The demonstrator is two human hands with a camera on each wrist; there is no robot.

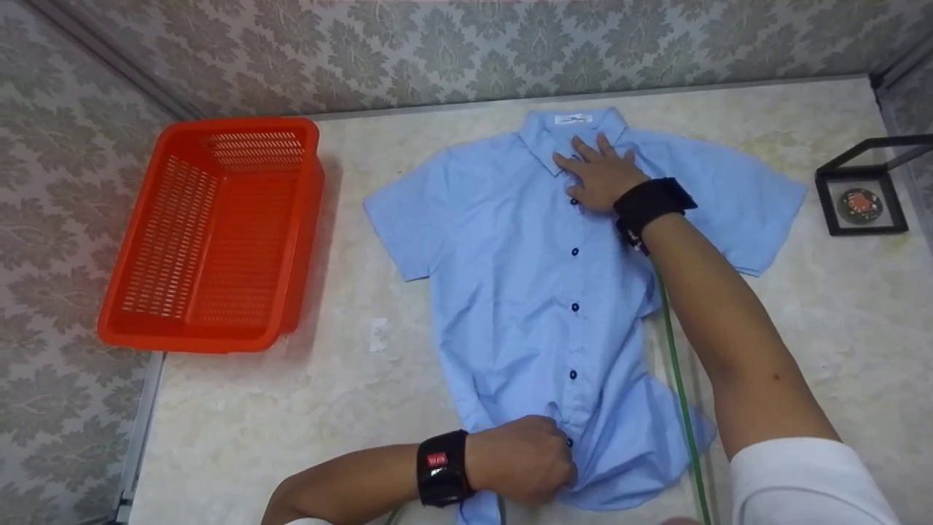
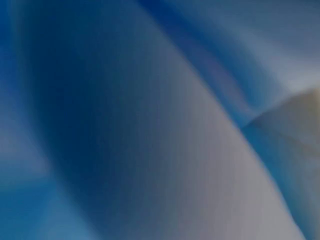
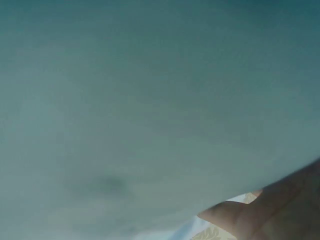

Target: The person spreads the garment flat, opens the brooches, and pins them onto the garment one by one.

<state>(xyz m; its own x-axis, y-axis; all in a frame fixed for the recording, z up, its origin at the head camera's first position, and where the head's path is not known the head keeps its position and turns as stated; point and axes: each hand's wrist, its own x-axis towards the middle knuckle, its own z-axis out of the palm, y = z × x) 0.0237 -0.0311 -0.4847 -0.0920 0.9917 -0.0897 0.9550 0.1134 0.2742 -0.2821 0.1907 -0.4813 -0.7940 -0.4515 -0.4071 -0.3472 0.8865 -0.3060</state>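
A light blue short-sleeved shirt (image 1: 503,255) with dark buttons lies front up, its collar (image 1: 539,142) at the far side. Just below that collar my right hand (image 1: 601,175) rests on the cloth with fingers spread. Near the hem, my left hand (image 1: 521,459) grips the shirt in curled fingers, and folds gather around it. Its fingertips are hidden beneath the hand. Blurred blue cloth (image 2: 165,125) fills most of the left wrist view. In the right wrist view, pale cloth (image 3: 150,125) covers nearly everything, with part of the right hand (image 3: 270,212) at the lower right.
An orange-red plastic basket (image 1: 240,240) stands at the left on the pale table (image 1: 350,408). A black-framed display case (image 1: 860,204) is at the far right. A green cable (image 1: 678,379) runs along the right forearm, over the shirt's lower right edge.
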